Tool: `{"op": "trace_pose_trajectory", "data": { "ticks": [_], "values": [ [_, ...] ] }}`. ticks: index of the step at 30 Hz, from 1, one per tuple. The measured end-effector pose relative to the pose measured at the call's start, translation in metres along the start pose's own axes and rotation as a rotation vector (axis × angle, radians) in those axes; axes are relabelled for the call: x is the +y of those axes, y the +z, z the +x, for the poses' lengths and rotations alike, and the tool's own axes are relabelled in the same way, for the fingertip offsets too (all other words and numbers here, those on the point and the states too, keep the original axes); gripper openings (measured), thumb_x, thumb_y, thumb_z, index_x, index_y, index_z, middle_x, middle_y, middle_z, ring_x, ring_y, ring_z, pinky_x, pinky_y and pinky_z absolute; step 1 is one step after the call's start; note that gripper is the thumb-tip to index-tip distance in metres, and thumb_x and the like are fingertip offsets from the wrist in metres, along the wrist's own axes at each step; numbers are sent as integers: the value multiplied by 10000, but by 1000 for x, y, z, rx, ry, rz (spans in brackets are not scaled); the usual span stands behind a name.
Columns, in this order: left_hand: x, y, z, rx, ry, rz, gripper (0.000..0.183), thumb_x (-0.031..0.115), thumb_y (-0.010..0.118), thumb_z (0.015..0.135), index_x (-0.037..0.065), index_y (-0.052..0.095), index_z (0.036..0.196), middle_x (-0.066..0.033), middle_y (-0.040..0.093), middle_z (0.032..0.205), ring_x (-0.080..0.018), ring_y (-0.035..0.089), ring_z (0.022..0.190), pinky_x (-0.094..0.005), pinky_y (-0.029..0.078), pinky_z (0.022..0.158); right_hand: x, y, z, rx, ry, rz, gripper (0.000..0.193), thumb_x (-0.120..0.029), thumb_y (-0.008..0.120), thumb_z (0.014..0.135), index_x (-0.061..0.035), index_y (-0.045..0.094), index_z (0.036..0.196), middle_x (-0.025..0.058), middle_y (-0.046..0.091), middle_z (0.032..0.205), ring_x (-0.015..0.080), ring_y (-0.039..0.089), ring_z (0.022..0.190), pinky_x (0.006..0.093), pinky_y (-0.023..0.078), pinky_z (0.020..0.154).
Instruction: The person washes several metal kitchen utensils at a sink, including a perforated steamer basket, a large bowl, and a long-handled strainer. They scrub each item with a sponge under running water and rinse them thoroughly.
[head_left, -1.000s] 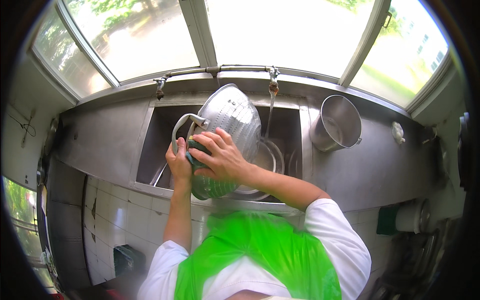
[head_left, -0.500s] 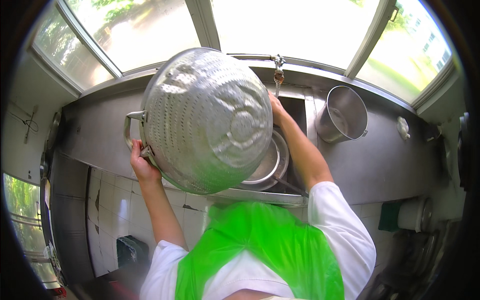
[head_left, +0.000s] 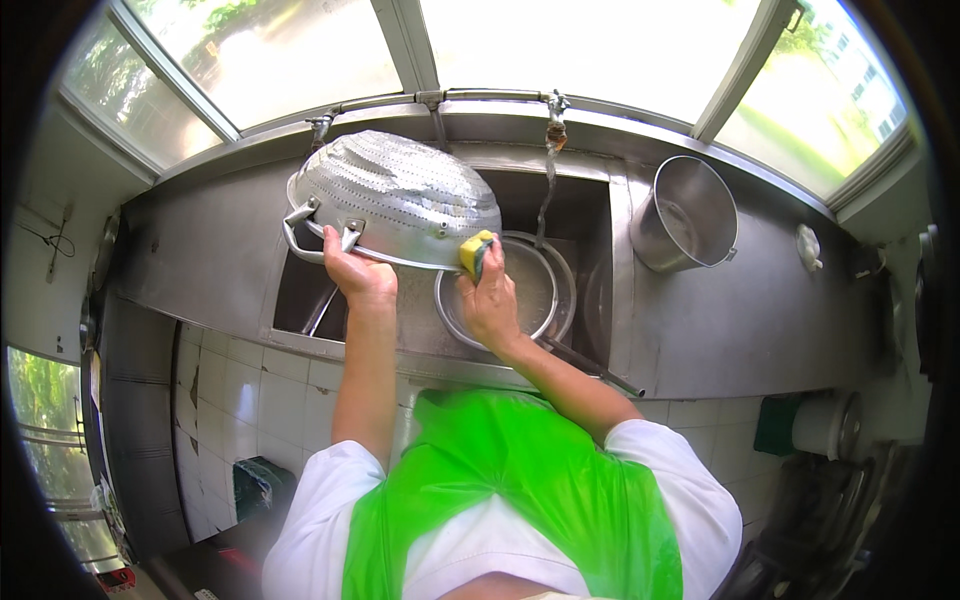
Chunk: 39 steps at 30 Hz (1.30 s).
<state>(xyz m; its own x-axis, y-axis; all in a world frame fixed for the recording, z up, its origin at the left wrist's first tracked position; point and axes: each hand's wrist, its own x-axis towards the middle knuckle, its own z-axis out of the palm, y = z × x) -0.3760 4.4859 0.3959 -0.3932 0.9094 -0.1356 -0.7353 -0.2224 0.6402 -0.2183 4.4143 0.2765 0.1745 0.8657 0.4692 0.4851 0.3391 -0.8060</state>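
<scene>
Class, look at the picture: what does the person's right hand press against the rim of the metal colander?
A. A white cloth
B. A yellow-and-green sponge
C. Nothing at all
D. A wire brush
B: the right hand holds a yellow-and-green sponge against the rim of the colander, which the left hand grips.

We are seeing the colander (head_left: 400, 200) only from its domed underside; its inside is facing away from us. The left hand (head_left: 358, 275) is covering part of its near rim, and the fingers are lying hidden behind that rim. The sponge (head_left: 476, 252) is showing only its upper end above the right hand (head_left: 490, 300). The colander is blocking the sink's (head_left: 590, 225) far-left corner, and the round pan's (head_left: 540, 290) left edge is disappearing behind the right hand.
</scene>
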Motion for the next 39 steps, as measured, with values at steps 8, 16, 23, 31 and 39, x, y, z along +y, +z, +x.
{"op": "trace_pose_trajectory", "data": {
  "ticks": [8, 16, 23, 31, 39],
  "values": [
    [-19, -40, -9, -145, -46, 180, 442, 329, 447, 1041, 26, 468, 1363, -120, 579, 1275, -256, 569, 1171, -446, 432, 1046, -49, 10, 58, -144, -553, -158, 416, -100, 632, 861, -104, 553, 1270, 103, 553, 1385, 332, 554, 1194, 516, 392, 1012],
    [24, -42, -24, -65, -83, 70, 518, 370, 506, 1000, 3, 512, 1366, -133, 593, 1316, -269, 561, 1205, -450, 395, 1077, 114, 12, 62, -213, 602, 369, 520, -167, 394, 977, -92, 383, 1492, 187, 562, 1386, 297, 537, 1285, 383, 398, 1096],
    [64, -36, -44, -462, -91, 353, 550, 358, 502, 992, -47, 480, 1365, -171, 598, 1317, -291, 584, 1199, -414, 442, 1048, -38, -3, 111, -122, -439, 157, 403, -310, 416, 1062, -75, 571, 1350, 186, 450, 1496, 373, 377, 1421, 476, 289, 1170],
    [28, -18, -28, -468, -183, 199, 528, 335, 509, 974, -40, 504, 1344, -168, 619, 1279, -269, 600, 1175, -402, 457, 1025, 184, 24, 24, -84, 1145, 531, 491, -422, 424, 1056, -42, 497, 1358, 158, 608, 1272, 265, 639, 1075, 460, 529, 920],
    [-45, -62, 9, -233, -172, 343, 409, 264, 438, 1029, -33, 544, 1289, -126, 630, 1230, -231, 616, 1111, -390, 475, 985, 26, -186, 112, 333, 5, -85, 255, -96, 529, 1018, -33, 562, 1264, 155, 647, 1217, 263, 619, 1127, 356, 493, 936]
  ]
}}
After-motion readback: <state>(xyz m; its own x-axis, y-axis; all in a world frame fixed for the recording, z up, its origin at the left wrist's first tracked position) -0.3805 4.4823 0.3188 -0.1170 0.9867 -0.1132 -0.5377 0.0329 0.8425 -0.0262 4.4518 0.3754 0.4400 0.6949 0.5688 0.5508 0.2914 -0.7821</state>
